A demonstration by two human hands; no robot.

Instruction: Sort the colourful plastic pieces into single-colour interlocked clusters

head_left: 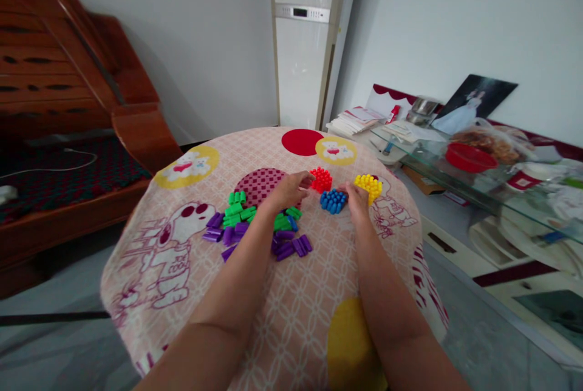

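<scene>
My left hand (291,190) hovers above the table just left of a tight cluster of red plastic pieces (321,179). Its fingers are bent and apart, with nothing visible between them. My right hand (357,200) is at the right side of a cluster of blue plastic pieces (333,201), its fingers closed against a blue piece at the edge. Behind that hand a yellow cluster (370,187) stands on the cloth. Loose green pieces (234,214) and purple pieces (285,249) lie around my left forearm, which hides some of them.
A patterned cloth (296,312) covers the round table. To the right, a glass-topped cabinet (437,163) holds papers, a red bowl (470,157) and a photo (476,99). A wooden sofa (86,69) stands at left, and a tall white cabinet-like unit (300,63) behind.
</scene>
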